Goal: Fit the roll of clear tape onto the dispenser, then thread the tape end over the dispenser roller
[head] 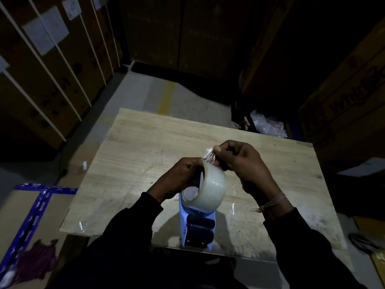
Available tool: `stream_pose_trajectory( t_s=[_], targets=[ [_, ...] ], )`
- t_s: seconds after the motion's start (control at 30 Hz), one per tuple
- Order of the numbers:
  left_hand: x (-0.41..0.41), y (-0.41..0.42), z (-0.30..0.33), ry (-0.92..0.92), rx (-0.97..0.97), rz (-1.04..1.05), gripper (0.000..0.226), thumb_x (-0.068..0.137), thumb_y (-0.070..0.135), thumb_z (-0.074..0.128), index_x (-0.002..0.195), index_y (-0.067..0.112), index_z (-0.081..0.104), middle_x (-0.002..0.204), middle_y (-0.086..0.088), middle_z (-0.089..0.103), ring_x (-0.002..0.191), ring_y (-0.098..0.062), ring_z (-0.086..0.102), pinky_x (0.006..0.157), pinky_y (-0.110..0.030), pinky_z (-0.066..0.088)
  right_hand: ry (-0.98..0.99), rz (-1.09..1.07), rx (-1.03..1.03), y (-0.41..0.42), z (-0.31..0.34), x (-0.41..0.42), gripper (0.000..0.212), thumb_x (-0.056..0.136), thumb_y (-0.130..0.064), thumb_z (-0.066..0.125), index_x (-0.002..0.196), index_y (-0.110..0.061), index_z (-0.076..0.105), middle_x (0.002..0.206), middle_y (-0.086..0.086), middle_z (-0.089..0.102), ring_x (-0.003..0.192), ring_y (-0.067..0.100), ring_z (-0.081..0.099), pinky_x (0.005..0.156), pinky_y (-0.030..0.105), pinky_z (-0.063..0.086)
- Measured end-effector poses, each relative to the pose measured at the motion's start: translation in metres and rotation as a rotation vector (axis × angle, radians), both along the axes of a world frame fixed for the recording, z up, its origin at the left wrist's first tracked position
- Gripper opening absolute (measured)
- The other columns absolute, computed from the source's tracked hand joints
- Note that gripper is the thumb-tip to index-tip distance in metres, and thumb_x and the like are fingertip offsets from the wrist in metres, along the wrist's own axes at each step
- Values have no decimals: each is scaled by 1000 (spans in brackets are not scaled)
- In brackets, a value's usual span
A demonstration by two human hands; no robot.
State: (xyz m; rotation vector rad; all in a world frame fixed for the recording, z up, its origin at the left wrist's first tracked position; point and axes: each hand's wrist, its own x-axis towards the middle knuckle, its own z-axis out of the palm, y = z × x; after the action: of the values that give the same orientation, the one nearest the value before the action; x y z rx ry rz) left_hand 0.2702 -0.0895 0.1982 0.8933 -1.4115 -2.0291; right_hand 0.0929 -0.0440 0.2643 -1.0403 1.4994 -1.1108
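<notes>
The dispenser [196, 228] stands on the counter [133, 142] before me, its roll [208, 189] steadied by my left hand [179, 177] curled round it, so my right hand [241, 163] can pinch the tape end [209, 154] — pulled up taut — beyond.

A pale wooden board [145, 147] serves as the work surface. 2 clear tape scraps [81, 225] cling to its surface, near its edges.
</notes>
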Motion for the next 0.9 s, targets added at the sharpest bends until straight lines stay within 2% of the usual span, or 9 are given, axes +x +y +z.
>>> stream_pose_trajectory(
  t_s=[0.1,0.2,0.3,0.37,0.47,0.5,0.67,0.77,0.9],
  targets=[
    [0,4,-7,-34,10,52,43,92,56,52,106,25,79,107,3,79,103,-11,74,87,-26,56,54,-36,-52,3,-4,5,21,107,-2,63,97,16,68,73,2,81,66,9,75,65,20,60],
    [-3,11,-14,-23,136,87,71,83,75,36,122,27,71,117,4,80,113,-10,74,93,-26,58,152,-47,-159,6,-6,10,19,108,-5,63,98,11,67,86,10,82,82,24,78,80,33,65],
    [-3,17,-22,6,328,159,86,83,80,35,136,20,67,129,-14,75,115,-28,72,105,-47,55,252,-49,-262,9,-5,12,17,108,-6,63,96,5,67,91,13,81,91,30,78,89,41,65],
    [-2,20,-29,25,399,135,93,82,85,34,137,17,66,119,-18,77,103,-37,73,91,-54,59,310,-27,-309,10,-5,12,15,108,-7,64,96,2,69,93,11,81,93,27,79,92,47,64],
    [0,20,-35,23,443,89,98,79,86,32,132,11,67,95,-12,79,75,-32,75,48,-33,57,352,-15,-337,12,-8,13,13,108,-9,66,97,-1,69,94,9,81,96,24,79,92,52,63],
    [0,19,-35,33,439,84,98,80,85,33,133,11,67,96,-12,80,74,-30,75,49,-32,57,358,-24,-340,11,-10,13,13,108,-8,66,97,-1,69,94,8,82,96,23,80,92,52,63],
    [-3,12,-35,72,341,157,78,90,70,40,131,10,68,108,-12,79,93,-25,77,97,-45,53,396,-74,-358,9,-14,13,15,107,-9,66,96,1,69,90,5,82,90,16,80,85,39,64],
    [-2,8,-32,1,225,144,69,93,66,37,132,18,70,111,0,80,102,-16,75,92,-32,58,405,-106,-369,7,-13,14,17,107,-8,66,94,2,67,85,6,81,83,12,79,80,26,61],
    [3,4,-30,-54,92,116,74,92,67,40,132,12,71,116,2,80,108,-9,74,85,-23,56,254,-155,-313,1,-11,12,22,109,-8,62,97,9,61,74,9,77,70,25,78,69,33,64]
  ],
)
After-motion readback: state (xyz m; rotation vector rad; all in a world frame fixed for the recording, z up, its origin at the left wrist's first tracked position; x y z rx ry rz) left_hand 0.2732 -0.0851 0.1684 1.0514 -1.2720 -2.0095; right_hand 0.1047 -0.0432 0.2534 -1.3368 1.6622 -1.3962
